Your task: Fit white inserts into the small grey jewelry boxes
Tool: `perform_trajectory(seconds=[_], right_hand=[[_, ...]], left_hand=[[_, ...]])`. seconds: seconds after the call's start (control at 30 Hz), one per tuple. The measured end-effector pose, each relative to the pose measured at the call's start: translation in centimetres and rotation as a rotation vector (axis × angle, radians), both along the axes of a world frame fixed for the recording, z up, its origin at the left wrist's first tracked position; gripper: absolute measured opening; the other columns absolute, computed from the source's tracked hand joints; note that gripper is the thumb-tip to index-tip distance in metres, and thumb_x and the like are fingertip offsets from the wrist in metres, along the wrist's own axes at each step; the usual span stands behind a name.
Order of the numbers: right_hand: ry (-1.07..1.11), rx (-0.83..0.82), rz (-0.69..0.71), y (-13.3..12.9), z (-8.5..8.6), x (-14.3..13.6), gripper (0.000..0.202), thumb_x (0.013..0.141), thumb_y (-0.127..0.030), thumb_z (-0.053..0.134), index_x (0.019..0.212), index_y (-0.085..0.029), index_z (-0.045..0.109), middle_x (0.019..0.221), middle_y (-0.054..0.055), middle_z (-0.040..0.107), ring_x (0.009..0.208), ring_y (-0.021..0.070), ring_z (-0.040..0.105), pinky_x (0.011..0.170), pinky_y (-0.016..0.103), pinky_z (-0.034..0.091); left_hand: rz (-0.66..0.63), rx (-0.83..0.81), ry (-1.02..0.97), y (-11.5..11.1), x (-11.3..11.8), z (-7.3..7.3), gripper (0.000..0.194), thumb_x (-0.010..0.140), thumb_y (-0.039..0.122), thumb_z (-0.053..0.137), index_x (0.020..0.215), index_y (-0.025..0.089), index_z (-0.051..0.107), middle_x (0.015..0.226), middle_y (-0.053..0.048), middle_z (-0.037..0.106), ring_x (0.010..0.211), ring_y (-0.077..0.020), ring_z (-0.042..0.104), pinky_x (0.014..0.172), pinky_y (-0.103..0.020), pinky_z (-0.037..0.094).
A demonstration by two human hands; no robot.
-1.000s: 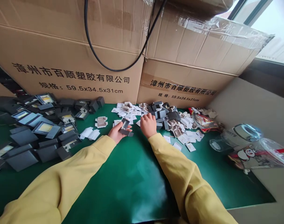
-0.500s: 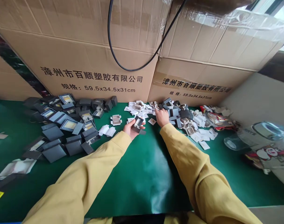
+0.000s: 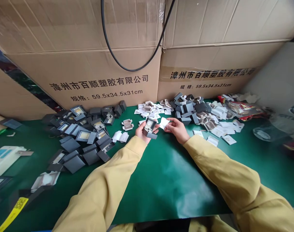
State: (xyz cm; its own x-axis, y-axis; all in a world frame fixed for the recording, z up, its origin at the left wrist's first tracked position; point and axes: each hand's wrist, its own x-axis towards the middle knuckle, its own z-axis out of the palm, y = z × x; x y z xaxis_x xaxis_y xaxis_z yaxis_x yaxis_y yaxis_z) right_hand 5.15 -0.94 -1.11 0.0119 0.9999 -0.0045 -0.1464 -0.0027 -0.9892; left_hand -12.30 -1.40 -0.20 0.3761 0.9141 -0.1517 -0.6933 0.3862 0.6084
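Note:
My left hand is closed around a small dark grey box whose lid hangs open towards me. Just right of it, my right hand pinches a small white card piece between thumb and fingers, apart from the box. Behind both hands lies a heap of white card pieces. A folded card insert rests on the green table left of my left hand, and more white card pieces lie nearer to me.
Many dark grey boxes are piled at the left, some open. More boxes and card pieces sit at the right, near a red plastic bag and a clear plastic container. Large cartons stand behind; a black cable hangs before them.
My right hand has come back from the white card heap towards me, with a white card piece now in its fingers. My left hand still holds the box. The camera view has shifted.

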Motion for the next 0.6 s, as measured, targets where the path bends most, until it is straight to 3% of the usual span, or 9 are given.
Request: perform_trajectory(seconds=[0.17, 0.4, 0.6], right_hand=[[-0.057, 0.103, -0.025, -0.2, -0.4, -0.5, 0.038, 0.063, -0.030, 0.063, 0.098, -0.018, 0.052, 0.062, -0.005, 0.054, 0.058, 0.0114, 0.059, 0.061, 0.029, 0.054], [-0.294, 0.288, -0.043, -0.4, -0.5, -0.1, 0.036, 0.072, -0.029, 0.054, 0.107, -0.020, 0.049, 0.065, -0.004, 0.055, 0.053, 0.0099, 0.056, 0.059, 0.027, 0.051], [-0.700, 0.582, -0.103, -0.5, -0.1, 0.5, 0.028, 0.079, -0.029, 0.052, 0.106, -0.021, 0.053, 0.079, 0.002, 0.058, 0.068, 0.0133, 0.055, 0.061, 0.026, 0.048]], left_hand=[[0.017, 0.030, 0.066, -0.3, 0.3, -0.1, 0.035, 0.077, 0.035, 0.044, 0.100, 0.014, 0.060, 0.113, -0.010, 0.060, 0.100, -0.0264, 0.059, 0.095, -0.044, 0.035], [0.094, -0.010, 0.083, -0.2, 0.6, -0.1, 0.032, 0.077, 0.034, 0.044, 0.092, 0.012, 0.062, 0.090, -0.009, 0.067, 0.091, -0.0244, 0.063, 0.095, -0.043, 0.037], [0.240, -0.055, 0.157, 0.1, 1.0, -0.2, 0.031, 0.074, 0.035, 0.049, 0.088, 0.011, 0.063, 0.083, -0.010, 0.067, 0.089, -0.0245, 0.063, 0.093, -0.041, 0.039]])
